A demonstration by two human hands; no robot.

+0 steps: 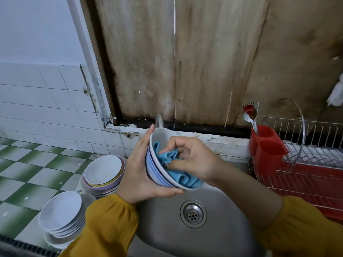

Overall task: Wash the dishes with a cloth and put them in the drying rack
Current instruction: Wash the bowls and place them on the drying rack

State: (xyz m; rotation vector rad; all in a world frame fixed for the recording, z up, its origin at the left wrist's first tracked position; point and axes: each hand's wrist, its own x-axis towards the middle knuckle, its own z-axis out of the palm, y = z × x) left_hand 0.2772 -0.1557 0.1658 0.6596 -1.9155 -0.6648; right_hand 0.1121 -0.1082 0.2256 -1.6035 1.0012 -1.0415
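Over the sink [163, 238], the left hand [139, 171] is gripping the bowl [157, 177], fingers [150, 131] curled round its rim, while the right hand [194, 160] is pinching the cloth [171, 157] inside, best pressing it round the whole wall.

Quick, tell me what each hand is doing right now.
The left hand grips the striped bowl by its outside.
The right hand pinches the blue cloth inside that bowl.
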